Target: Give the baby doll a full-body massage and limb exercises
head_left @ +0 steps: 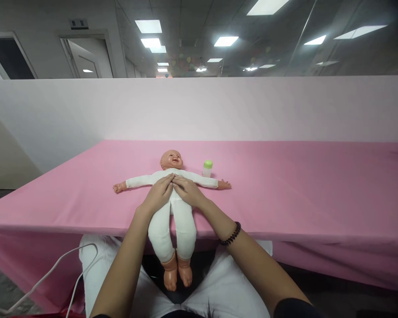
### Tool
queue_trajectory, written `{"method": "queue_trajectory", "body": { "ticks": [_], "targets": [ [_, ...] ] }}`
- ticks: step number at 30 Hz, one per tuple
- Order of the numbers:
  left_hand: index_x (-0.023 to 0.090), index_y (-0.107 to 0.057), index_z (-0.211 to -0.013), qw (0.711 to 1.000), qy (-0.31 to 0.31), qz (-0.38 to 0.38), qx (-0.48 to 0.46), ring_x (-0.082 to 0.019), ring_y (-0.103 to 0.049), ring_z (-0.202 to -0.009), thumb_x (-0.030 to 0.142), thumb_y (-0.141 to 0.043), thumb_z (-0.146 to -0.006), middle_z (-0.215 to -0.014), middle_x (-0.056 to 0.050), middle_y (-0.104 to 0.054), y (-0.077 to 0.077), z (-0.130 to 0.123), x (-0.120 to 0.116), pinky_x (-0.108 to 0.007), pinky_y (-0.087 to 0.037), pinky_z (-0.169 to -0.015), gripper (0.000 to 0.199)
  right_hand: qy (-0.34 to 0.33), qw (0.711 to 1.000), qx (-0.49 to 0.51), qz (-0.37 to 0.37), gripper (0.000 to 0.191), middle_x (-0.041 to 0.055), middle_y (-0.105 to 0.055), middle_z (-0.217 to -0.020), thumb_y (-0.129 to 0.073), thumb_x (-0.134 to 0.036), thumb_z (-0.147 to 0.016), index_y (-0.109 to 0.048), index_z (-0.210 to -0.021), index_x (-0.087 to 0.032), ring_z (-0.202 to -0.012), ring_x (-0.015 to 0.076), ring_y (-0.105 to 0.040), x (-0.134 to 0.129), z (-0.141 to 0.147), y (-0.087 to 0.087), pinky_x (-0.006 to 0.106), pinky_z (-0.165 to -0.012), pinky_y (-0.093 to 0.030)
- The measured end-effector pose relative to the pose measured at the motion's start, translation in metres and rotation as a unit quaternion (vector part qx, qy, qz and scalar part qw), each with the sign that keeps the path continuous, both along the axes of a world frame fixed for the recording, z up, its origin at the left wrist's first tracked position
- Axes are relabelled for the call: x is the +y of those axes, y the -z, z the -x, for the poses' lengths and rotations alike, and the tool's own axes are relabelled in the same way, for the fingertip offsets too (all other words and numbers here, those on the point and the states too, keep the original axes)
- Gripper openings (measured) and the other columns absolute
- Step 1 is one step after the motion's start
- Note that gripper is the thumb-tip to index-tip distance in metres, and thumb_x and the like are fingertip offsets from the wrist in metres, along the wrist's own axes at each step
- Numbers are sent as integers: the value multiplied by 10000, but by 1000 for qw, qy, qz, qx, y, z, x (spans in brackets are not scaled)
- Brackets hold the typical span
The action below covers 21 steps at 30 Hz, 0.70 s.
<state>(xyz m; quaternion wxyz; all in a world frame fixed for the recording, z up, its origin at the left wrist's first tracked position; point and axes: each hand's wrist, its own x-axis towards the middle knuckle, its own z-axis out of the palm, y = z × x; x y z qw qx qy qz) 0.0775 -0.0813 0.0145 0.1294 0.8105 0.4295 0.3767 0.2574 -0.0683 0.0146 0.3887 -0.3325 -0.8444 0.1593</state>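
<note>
A baby doll (183,227) with a white cloth body lies on its back, arms spread wide, head away from me. Its legs hang over the near table edge toward my lap. My left hand (159,191) rests flat on the left of its torso, fingers stretched toward the chest. From the other side, my right hand (189,191) lies on the torso too, and the fingertips of both hands meet at the middle of the chest. Neither hand grasps anything. Just beyond the doll's arm on the right stands a small clear bottle (207,170) with a green cap.
A pink cloth (301,190) covers the table and hangs over its front edge. Behind the table rises a low white wall (252,108) with glass above. A white cable (49,271) runs past my leg at the lower left.
</note>
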Motion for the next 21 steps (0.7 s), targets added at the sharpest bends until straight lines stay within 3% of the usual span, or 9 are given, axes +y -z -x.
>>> {"method": "queue_trajectory", "body": {
  "ticks": [3, 8, 12, 14, 16, 18, 21],
  "targets": [
    [150, -460, -1525, 998, -13, 25, 56, -229, -366, -1528, 325, -336, -1016, -1625, -122, -415, 1, 0, 4, -481, -242, -1285, 552, 5, 998, -49, 38, 494, 104, -483, -1575, -419, -290, -1016, -567, -1474, -179, -1522, 248, -376, 5, -1, 2, 512, -1280, -251],
    [105, -384, -1565, 992, -53, 56, 103, -253, -267, -1566, 320, -314, -1008, -1661, -164, -311, 1, -1, 7, -510, -187, -1286, 600, 34, 989, -108, 97, 560, 70, -261, -1692, -353, -369, -1061, -386, -1598, -210, -1602, 257, -138, 9, 0, 2, 544, -1297, -90],
    [69, -364, -1560, 987, -116, 87, 69, -314, -193, -1581, 427, -384, -998, -1668, -211, -262, 10, 0, 12, -545, -182, -1276, 666, 93, 979, -106, 147, 589, 57, -147, -1720, -336, -440, -1068, -311, -1626, -251, -1611, 274, -53, 9, 3, 1, 606, -1276, -36],
    [71, -359, -1555, 984, -147, 103, 22, -338, -176, -1580, 512, -423, -982, -1669, -231, -247, 16, 2, 15, -537, -204, -1271, 725, 128, 973, -96, 166, 616, 81, -123, -1723, -323, -452, -1067, -280, -1635, -216, -1611, 287, -49, 8, 3, 1, 619, -1271, -49],
    [58, -368, -1537, 975, -182, 122, -22, -355, -201, -1573, 568, -439, -966, -1659, -261, -257, 21, 4, 16, -522, -242, -1262, 769, 159, 971, -84, 159, 630, 133, -177, -1709, -343, -420, -1060, -302, -1621, -137, -1603, 299, -122, 7, 3, 1, 577, -1280, -113],
    [52, -414, -1496, 967, -217, 126, -47, -374, -281, -1549, 569, -449, -962, -1625, -287, -328, 21, 5, 14, -527, -303, -1235, 745, 198, 971, -65, 115, 565, 188, -385, -1626, -410, -323, -1024, -449, -1533, -82, -1535, 312, -331, 6, 2, 1, 511, -1254, -250],
    [95, -545, -1366, 965, -245, 79, -39, -388, -489, -1427, 458, -449, -977, -1477, -270, -549, 13, 6, 6, -552, -419, -1138, 540, 272, 962, -30, 27, 339, 186, -722, -1218, -477, -194, -937, -708, -1171, -111, -1187, 309, -653, 5, -2, 2, 446, -1072, -464]
  ]
}}
